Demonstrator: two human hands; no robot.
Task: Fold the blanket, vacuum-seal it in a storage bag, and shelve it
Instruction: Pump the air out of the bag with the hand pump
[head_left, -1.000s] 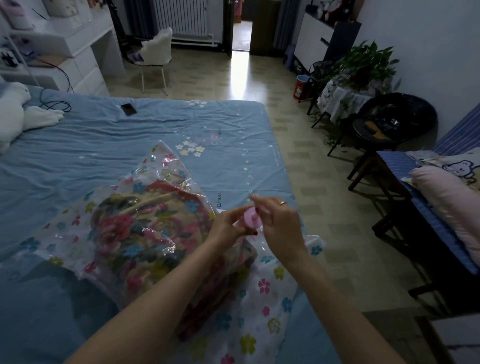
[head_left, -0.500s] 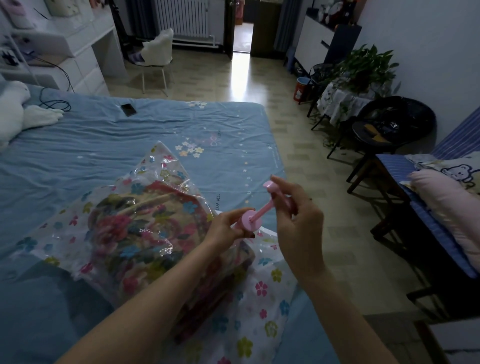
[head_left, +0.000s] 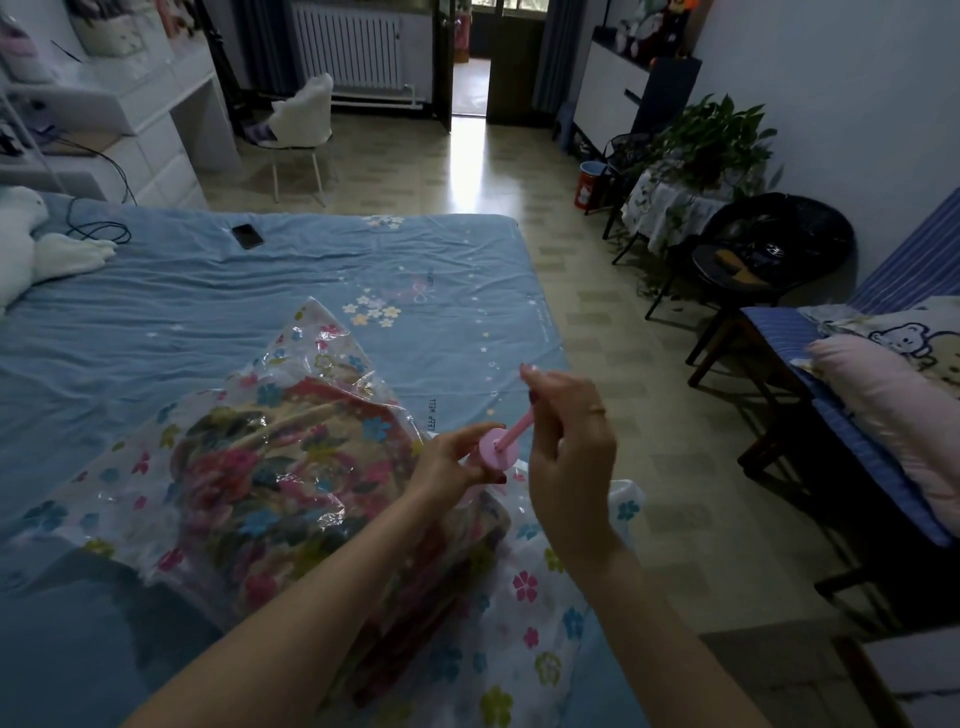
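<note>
Since a moment ago my right hand (head_left: 566, 441) has drawn the pink pump (head_left: 500, 451) plunger out; my left hand (head_left: 449, 465) grips its barrel. The folded blanket (head_left: 270, 467) sits bagged in the storage bag (head_left: 524, 597) on the bed (head_left: 156, 322), still puffy; shelving remains.

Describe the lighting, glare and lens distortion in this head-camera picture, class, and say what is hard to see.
Head view: dim room, with daylight from the doorway glaring off the floor; the plastic bag shows small shiny highlights; wide-angle lens bends the bed edges; the pink pump handle is hidden inside the right hand; the left hand holds its body.
</note>
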